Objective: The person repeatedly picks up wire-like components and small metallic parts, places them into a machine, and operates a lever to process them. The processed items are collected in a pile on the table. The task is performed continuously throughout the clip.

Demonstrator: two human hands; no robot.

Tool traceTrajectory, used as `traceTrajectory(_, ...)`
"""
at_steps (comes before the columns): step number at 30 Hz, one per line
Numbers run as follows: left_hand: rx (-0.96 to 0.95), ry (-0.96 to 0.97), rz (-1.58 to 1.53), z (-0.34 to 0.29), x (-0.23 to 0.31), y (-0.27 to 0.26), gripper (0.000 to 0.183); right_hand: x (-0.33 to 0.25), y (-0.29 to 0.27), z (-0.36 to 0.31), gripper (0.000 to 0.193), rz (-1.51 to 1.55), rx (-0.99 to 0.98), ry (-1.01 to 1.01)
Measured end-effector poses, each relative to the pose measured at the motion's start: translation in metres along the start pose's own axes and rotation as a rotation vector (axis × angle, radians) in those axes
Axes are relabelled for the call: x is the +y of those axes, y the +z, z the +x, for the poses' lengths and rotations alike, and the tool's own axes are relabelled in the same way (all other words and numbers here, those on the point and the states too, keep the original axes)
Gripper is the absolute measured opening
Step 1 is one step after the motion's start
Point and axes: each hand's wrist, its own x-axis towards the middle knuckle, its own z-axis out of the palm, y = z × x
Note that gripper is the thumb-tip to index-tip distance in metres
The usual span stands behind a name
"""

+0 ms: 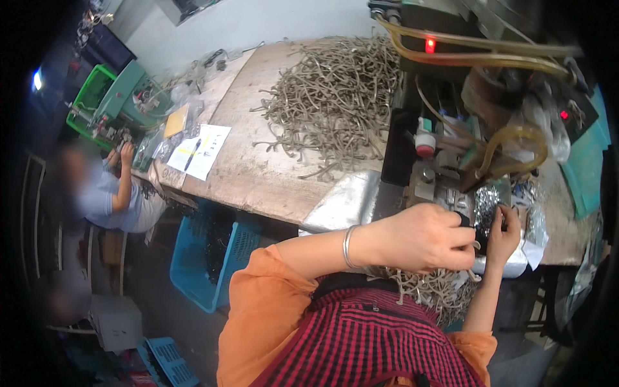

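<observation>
My left hand point(422, 240), with a silver bangle at the wrist, is closed with the fingers curled in. Whatever it may hold is hidden behind the knuckles. Just to its right, my right hand point(504, 233) has thumb and fingertips pinched together at the edge of a heap of small shiny metal pieces point(488, 205). Anything between those fingertips is too small to make out. Both hands are in front of a bench machine point(422, 184) with a metal block. Below them, a bundle of short grey-beige cords point(433, 291) lies against my lap.
A large heap of similar cords point(335, 97) covers the table's back. A silver sheet point(345, 201) bends over the front edge. Yellowish hoses point(516, 138) and a white bottle with a red tip point(424, 142) crowd the machine. At left are a blue crate point(193, 264) and a seated co-worker point(116, 200).
</observation>
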Motion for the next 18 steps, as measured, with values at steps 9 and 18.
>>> traceTrajectory(9,0.407,-0.402,0.354,-0.099,-0.001,-0.021,0.026,0.015,0.012,-0.006,0.013,0.534,0.046,0.228)
traceTrajectory(18,-0.074,-0.943,0.889,-0.243,-0.126,-0.059,0.011,-0.031,0.018,0.003,0.017,0.314,-0.081,0.184)
